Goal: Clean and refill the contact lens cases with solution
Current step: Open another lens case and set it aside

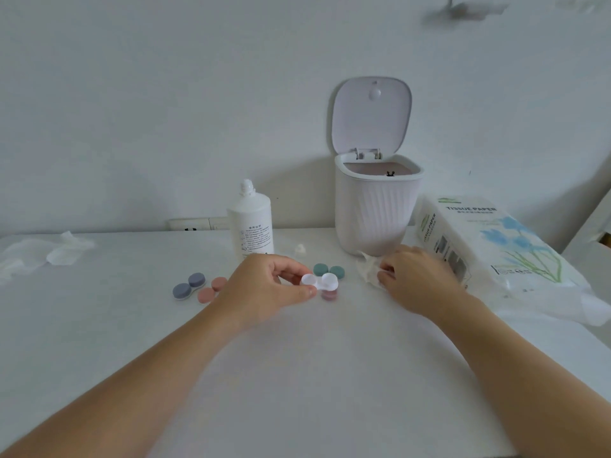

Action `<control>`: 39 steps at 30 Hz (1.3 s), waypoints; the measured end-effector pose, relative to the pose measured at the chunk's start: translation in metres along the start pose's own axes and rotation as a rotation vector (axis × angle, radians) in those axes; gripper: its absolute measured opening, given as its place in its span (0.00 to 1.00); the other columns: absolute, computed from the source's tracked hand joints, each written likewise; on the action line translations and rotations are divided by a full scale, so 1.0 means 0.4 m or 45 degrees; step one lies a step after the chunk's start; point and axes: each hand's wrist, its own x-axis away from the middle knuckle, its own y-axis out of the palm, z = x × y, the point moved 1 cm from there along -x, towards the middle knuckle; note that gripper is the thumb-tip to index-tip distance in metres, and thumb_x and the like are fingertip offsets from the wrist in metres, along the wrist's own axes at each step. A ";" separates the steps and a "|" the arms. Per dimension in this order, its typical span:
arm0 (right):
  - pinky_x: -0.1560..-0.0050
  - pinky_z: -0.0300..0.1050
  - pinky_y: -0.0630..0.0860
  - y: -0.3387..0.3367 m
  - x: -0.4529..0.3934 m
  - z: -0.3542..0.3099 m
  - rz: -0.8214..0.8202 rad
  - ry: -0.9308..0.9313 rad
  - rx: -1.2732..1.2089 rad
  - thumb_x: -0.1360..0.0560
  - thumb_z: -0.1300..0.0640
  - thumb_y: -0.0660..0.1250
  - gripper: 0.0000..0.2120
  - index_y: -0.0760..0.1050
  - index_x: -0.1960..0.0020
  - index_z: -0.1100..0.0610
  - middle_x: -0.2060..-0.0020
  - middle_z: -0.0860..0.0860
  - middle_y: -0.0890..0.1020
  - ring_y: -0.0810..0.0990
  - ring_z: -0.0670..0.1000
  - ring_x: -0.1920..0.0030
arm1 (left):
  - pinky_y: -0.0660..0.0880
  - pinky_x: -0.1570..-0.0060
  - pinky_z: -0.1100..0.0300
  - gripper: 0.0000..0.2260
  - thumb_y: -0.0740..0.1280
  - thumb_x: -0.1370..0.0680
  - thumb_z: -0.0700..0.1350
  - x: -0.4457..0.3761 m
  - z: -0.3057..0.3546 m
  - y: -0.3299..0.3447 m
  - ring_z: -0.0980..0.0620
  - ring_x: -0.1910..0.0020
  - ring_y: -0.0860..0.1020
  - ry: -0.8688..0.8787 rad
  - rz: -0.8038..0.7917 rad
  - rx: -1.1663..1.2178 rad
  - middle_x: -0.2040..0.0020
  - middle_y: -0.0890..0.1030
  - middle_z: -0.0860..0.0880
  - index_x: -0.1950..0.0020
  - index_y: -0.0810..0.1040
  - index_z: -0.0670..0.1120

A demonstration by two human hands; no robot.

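Note:
My left hand (269,285) pinches the left end of an uncapped white lens case (320,281) just above the table. A dark pink cap (329,295) lies under the case. My right hand (413,276) grips a crumpled white tissue (366,270) on the table, right of the case. The white solution bottle (251,223) stands uncapped behind my left hand, its small white cap (300,249) lying to its right. A teal-capped case (328,271) sits behind the white one. A blue-grey-capped case (189,285) and two pink caps (211,289) lie to the left.
A small white bin (377,209) with its lid flipped up stands at the back by the wall. A tissue paper pack (489,249) lies at the right. Used white tissues (49,252) lie at the far left. A wall socket (195,223) sits behind the bottle.

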 end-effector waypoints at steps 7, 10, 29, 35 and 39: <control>0.61 0.47 0.76 0.008 -0.001 0.008 0.044 -0.006 -0.019 0.21 0.49 0.60 0.12 0.76 0.60 0.52 0.56 0.48 0.78 0.76 0.52 0.55 | 0.69 0.70 0.74 0.06 0.78 0.28 0.45 -0.030 0.070 -0.003 0.64 0.73 0.76 -0.002 0.042 0.190 0.62 0.85 0.57 0.53 0.87 0.53; 0.65 0.45 0.70 0.011 -0.004 0.011 0.059 -0.015 -0.040 0.21 0.49 0.61 0.12 0.74 0.61 0.52 0.57 0.48 0.77 0.76 0.52 0.57 | 0.69 0.72 0.70 0.06 0.78 0.28 0.45 -0.055 0.119 -0.014 0.63 0.75 0.73 0.037 0.075 0.215 0.64 0.84 0.57 0.52 0.87 0.51; 0.63 0.45 0.66 0.005 -0.003 0.019 0.070 -0.015 -0.195 0.22 0.50 0.61 0.09 0.72 0.61 0.51 0.53 0.49 0.78 0.77 0.54 0.53 | 0.73 0.70 0.67 0.03 0.77 0.28 0.48 -0.351 0.327 -0.039 0.60 0.76 0.73 0.217 0.278 -0.039 0.70 0.80 0.59 0.56 0.85 0.52; 0.65 0.44 0.63 0.006 -0.006 0.022 0.075 -0.024 -0.218 0.23 0.52 0.61 0.09 0.75 0.59 0.53 0.53 0.49 0.78 0.76 0.53 0.53 | 0.78 0.52 0.56 0.09 0.71 0.26 0.44 -0.422 0.365 -0.039 0.51 0.51 0.81 0.551 0.217 -0.755 0.53 0.84 0.52 0.46 0.85 0.47; 0.63 0.45 0.64 0.011 -0.007 0.025 0.074 -0.030 -0.226 0.22 0.51 0.61 0.09 0.77 0.56 0.53 0.51 0.49 0.78 0.77 0.54 0.49 | 0.72 0.51 0.55 0.10 0.66 0.20 0.44 -0.446 0.389 -0.043 0.51 0.49 0.75 0.740 0.009 -1.242 0.48 0.76 0.54 0.40 0.82 0.50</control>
